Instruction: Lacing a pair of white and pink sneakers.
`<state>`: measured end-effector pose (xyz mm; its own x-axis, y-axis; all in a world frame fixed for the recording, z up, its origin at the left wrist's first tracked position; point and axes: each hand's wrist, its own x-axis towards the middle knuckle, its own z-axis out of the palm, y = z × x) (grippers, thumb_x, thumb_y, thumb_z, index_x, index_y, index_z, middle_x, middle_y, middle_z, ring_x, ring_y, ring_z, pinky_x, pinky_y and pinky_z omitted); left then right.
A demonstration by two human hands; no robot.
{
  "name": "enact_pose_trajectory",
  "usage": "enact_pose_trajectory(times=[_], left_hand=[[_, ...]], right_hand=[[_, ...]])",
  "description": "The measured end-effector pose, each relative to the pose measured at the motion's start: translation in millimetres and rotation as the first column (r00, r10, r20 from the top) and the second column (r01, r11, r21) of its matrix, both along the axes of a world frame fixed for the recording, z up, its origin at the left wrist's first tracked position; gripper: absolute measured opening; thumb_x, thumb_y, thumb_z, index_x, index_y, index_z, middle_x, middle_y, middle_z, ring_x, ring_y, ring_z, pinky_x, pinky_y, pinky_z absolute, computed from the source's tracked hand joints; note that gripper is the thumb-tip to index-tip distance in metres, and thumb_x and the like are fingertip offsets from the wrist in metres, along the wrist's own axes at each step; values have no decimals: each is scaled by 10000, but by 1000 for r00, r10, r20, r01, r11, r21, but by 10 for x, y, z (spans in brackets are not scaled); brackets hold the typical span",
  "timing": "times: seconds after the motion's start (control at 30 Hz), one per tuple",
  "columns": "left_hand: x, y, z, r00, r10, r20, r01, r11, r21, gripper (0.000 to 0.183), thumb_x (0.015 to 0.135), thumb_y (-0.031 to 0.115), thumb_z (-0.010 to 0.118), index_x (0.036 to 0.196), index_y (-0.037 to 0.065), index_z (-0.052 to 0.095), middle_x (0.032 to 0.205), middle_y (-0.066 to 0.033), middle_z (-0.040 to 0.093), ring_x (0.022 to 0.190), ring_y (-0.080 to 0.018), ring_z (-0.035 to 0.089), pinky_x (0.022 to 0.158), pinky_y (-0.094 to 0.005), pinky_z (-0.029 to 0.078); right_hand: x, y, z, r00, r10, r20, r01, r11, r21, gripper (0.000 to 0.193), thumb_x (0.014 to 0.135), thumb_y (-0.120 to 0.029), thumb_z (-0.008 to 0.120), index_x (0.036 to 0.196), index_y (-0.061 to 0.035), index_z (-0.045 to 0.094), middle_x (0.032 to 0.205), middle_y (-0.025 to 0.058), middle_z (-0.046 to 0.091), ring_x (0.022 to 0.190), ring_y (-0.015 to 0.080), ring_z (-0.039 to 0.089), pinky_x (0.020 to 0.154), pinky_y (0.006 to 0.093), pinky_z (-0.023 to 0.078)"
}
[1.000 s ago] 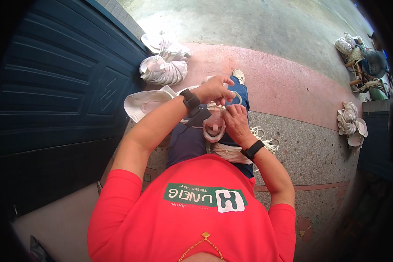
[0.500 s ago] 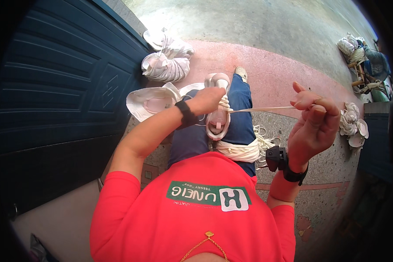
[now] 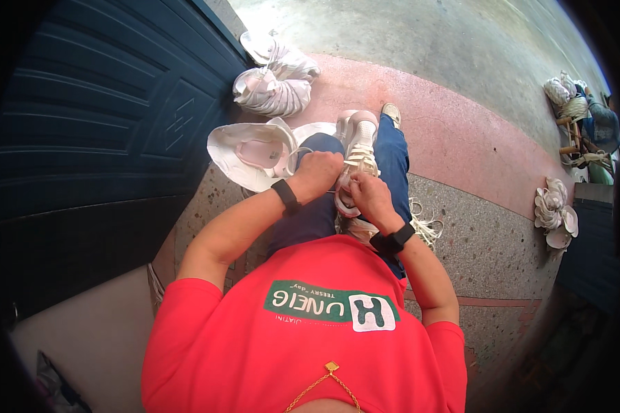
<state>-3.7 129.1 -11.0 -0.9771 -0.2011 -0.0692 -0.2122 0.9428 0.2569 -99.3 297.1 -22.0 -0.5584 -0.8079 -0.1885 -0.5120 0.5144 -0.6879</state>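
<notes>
A pale pink and white shoe upper (image 3: 363, 132) lies along my lap between my thighs, toe pointing away, with cream shoelace (image 3: 359, 164) crossing its throat. My left hand (image 3: 318, 173) is closed at the left edge of the shoe, fingertips pressed against it. From the right, my right hand (image 3: 375, 197) pinches the lace close to the shoe's opening, its fingertips partly hidden. A thin white lace loop (image 3: 297, 153) curves beside my left hand. Both hands are close together, with the shoe between them.
Left of my knees sits a white piece with a pink insole (image 3: 255, 153). Beyond it are tied bundles of uppers (image 3: 275, 93) by a dark blue door (image 3: 110, 124). Loose laces (image 3: 427, 224) hang beside my right thigh. More uppers (image 3: 556, 213) lie on the floor at right.
My right hand has come in from the far right, where it held the lace stretched out, down to the shoe. My left hand has shifted off the throat to the shoe's left edge.
</notes>
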Motion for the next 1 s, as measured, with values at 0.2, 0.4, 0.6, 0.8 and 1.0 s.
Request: enact_pose_trajectory(times=[0.2, 0.4, 0.6, 0.8, 1.0], left_hand=[[82, 48, 4, 989, 146, -34, -145, 988, 44, 87, 910, 102, 605, 961, 32, 603, 748, -200, 712, 714, -383, 742, 617, -483, 593], [56, 46, -20, 932, 320, -168, -263, 920, 290, 196, 943, 90, 575, 1131, 42, 555, 786, -233, 689, 765, -455, 697, 681, -543, 552], [91, 31, -206, 879, 441, -180, -282, 786, 550, 180, 958, 83, 532, 1114, 23, 599, 954, -268, 687, 933, -471, 666, 832, -554, 524], [-128, -14, -91, 954, 254, -158, -146, 857, 493, 200, 921, 132, 647, 1071, 6, 685, 964, -195, 704, 917, -376, 679, 806, -457, 538], [-496, -171, 558, 969, 85, 234, -243, 522, 818, 322, 912, 201, 745, 1183, 27, 742, 1023, -116, 723, 1000, -219, 689, 897, -359, 528]], right_hand=[[71, -280, -282, 924, 128, -361, -87, 988, 127, 203, 951, -251, 612, 941, -49, 635, 799, 196, 718, 692, 365, 737, 603, 478, 589], [-65, -90, -437, 962, 181, -206, -170, 983, 69, 196, 948, -219, 600, 941, -27, 635, 796, 209, 696, 743, 381, 727, 674, 478, 577], [-516, 94, 1901, 272, 138, 952, 453, 855, -254, 168, 1040, -197, 523, 897, -109, 518, 645, -80, 349, 506, 47, 285, 472, 256, 260], [-646, 400, 2599, 325, 384, 864, 564, 655, -503, 188, 1055, -211, 461, 917, -84, 465, 566, -72, 275, 448, 60, 197, 446, 285, 196], [-629, 270, 2396, 313, 678, 665, 489, 485, -725, 183, 1046, -220, 464, 921, -86, 464, 570, -60, 266, 452, 67, 201, 442, 286, 182]])
